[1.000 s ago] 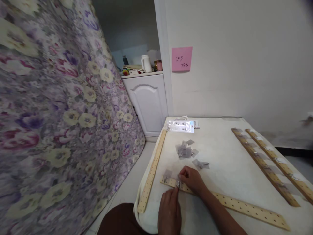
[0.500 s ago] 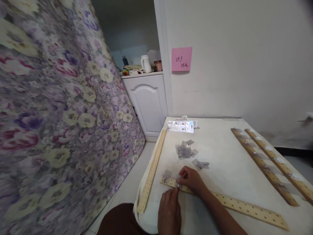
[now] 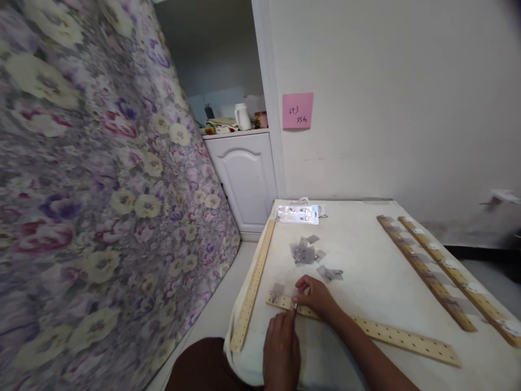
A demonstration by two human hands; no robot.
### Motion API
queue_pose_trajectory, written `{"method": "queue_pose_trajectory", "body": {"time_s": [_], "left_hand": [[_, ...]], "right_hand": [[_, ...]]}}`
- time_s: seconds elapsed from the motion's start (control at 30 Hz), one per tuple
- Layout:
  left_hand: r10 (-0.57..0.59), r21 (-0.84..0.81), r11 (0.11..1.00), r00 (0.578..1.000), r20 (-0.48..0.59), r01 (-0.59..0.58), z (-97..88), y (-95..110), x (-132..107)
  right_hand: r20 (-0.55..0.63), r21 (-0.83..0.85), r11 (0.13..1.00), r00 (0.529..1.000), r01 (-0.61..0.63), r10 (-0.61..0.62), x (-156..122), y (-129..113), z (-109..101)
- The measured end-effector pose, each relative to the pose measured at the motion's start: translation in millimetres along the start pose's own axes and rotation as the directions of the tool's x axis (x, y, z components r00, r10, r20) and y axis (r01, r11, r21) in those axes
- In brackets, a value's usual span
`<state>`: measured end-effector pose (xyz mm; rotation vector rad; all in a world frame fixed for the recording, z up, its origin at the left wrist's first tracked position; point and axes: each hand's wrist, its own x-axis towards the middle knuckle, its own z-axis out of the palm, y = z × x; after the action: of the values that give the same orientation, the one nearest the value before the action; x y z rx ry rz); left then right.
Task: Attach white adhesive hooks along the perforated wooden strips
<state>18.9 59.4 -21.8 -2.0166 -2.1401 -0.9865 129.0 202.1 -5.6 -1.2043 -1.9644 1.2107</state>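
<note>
A pale wooden strip with rows of holes (image 3: 401, 338) lies across the near part of the table. Close to its left end, a clear square with a small metal hook (image 3: 277, 293) is on the strip. My right hand (image 3: 319, 297) reaches over the strip, thumb and index finger pinched at another small metal hook (image 3: 295, 306). From the near side, my left hand (image 3: 281, 347) has its fingers together, their tips against the same hook and the strip's edge. How that hook meets the wood is hidden by my fingers.
Loose clear hook squares (image 3: 305, 253) lie in a pile beyond my hands, with a smaller group (image 3: 330, 273) nearer. A second holed strip (image 3: 254, 285) runs along the left edge. Two strips bearing several hooks (image 3: 425, 274) lie right. A hook packet (image 3: 297, 214) is at the back.
The view has shifted slightly, so the scene sits a little differently. Both hands stay at the same hook on the strip, with only slight finger movement.
</note>
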Motion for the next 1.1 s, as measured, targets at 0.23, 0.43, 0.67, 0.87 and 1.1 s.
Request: {"method": "queue_pose_trajectory", "body": {"time_s": [0.23, 0.43, 0.67, 0.87, 1.1], "left_hand": [[-0.004, -0.037, 0.999, 0.998, -0.071, 0.001, -2.0, 1, 0], [-0.027, -0.009, 1.0, 0.995, -0.099, 0.026, -5.2, 8, 1], [-0.031, 0.008, 0.999, 0.994, -0.1, 0.032, -13.7, 18, 3], [-0.037, 0.017, 0.999, 0.997, -0.07, 0.039, -11.8, 14, 2], [-0.046, -0.021, 0.999, 0.998, -0.034, 0.045, -8.5, 8, 2]], "right_hand": [[-0.093, -0.001, 0.998, 0.994, 0.059, -0.059, -15, -1, -24], [-0.088, -0.246, 0.967, 0.993, 0.058, -0.082, -75, 7, -57], [-0.137, -0.384, 0.923, 0.987, 0.027, -0.086, -98, 18, -62], [-0.17, -0.37, 0.929, 0.98, 0.033, -0.102, -97, 13, -51], [-0.181, -0.333, 0.942, 0.979, 0.029, -0.094, -91, 13, -45]]}}
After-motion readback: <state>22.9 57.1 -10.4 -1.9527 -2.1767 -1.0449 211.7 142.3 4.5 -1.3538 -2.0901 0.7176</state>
